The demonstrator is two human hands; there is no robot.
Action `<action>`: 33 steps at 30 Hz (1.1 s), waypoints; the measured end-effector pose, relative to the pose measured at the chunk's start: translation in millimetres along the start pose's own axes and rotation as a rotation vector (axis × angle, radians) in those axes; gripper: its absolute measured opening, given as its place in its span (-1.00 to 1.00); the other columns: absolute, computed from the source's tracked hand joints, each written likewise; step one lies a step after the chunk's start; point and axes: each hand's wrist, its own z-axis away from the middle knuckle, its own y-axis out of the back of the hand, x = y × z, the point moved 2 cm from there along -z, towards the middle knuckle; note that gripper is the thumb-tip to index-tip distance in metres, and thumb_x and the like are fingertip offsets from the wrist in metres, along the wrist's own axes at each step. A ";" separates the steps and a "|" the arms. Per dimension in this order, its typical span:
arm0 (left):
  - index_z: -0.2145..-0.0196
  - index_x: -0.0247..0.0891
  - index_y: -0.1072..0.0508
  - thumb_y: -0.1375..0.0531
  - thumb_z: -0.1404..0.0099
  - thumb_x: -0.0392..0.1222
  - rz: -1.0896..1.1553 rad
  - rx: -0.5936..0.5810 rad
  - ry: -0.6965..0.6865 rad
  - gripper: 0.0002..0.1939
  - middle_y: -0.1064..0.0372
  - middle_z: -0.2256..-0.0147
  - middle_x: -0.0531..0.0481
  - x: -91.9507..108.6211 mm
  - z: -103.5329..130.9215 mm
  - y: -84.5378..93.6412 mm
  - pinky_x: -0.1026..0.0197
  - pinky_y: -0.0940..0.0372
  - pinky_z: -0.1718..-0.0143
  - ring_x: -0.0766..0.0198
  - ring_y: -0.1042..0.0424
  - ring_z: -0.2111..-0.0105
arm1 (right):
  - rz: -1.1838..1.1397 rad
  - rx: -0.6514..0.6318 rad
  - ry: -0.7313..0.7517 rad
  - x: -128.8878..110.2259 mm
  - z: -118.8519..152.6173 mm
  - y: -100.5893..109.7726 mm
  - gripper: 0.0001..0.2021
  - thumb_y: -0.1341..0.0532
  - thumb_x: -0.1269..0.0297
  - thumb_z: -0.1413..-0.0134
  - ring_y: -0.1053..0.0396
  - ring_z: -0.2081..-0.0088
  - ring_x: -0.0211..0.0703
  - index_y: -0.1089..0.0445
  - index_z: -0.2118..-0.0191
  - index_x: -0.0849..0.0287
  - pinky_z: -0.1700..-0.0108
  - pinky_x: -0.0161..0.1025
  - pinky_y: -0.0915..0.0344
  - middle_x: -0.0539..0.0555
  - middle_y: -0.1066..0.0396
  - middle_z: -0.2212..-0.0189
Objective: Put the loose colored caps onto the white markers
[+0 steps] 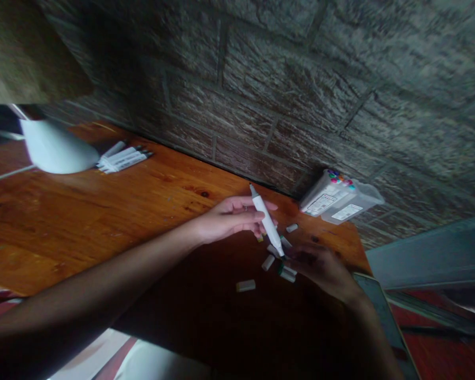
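The left hand's (225, 217) grip was clamped around the barrel of a white marker (266, 220), thumb against fingers, the far end tilted up and leftward. The right hand (320, 269) was beside its near end; whether that grip was clamped on anything was too dark to tell. The marker looked light, stiff and a little slick, so mid-barrel seemed the surest hold, clear of both tips. Below and around its near end lay loose caps (268, 263), with another cap (246, 285) nearer on the tabletop (174, 195). Far right, clear containers (342, 211) stood near the brick wall (261, 100), one with colourful marker ends; far left, more markers (124, 158) lay beside a lamp's white base (57, 148).
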 end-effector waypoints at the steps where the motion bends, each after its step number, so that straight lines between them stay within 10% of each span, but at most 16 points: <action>1: 0.01 -0.36 -0.52 -0.33 -0.25 -0.26 0.009 -0.007 -0.003 -0.66 -0.58 0.20 -0.21 0.4 0.0 -0.4 0.27 -0.42 0.29 0.24 -0.56 0.29 | -0.007 -0.017 -0.019 1.0 0.7 0.9 -0.71 -0.34 0.01 -0.04 -0.39 0.41 -0.19 -0.56 0.24 0.11 0.43 -0.28 -0.30 0.02 -0.51 0.37; 13: -0.07 -0.33 -0.45 -0.33 -0.26 -0.27 0.057 -0.023 -0.023 -0.58 -0.56 0.15 -0.22 2.1 2.5 -2.9 0.11 -0.41 0.05 0.11 -0.56 0.10 | -0.041 -0.110 -0.044 -3.7 0.9 -5.7 -0.71 -0.32 0.01 -0.08 -0.38 0.35 -0.19 -0.53 0.21 0.13 0.35 -0.30 -0.28 0.03 -0.48 0.35; 33: 0.19 -0.34 -0.51 -0.43 -0.12 -0.07 -0.110 0.088 -0.047 -0.63 -0.44 0.46 0.08 3.7 -0.2 2.2 0.29 -0.41 0.38 0.36 -0.49 0.47 | -0.095 -0.051 0.000 -4.6 2.3 -1.8 -0.66 -0.37 0.04 -0.03 -0.48 0.28 -0.12 -0.55 0.14 0.15 0.25 -0.22 -0.38 0.08 -0.57 0.26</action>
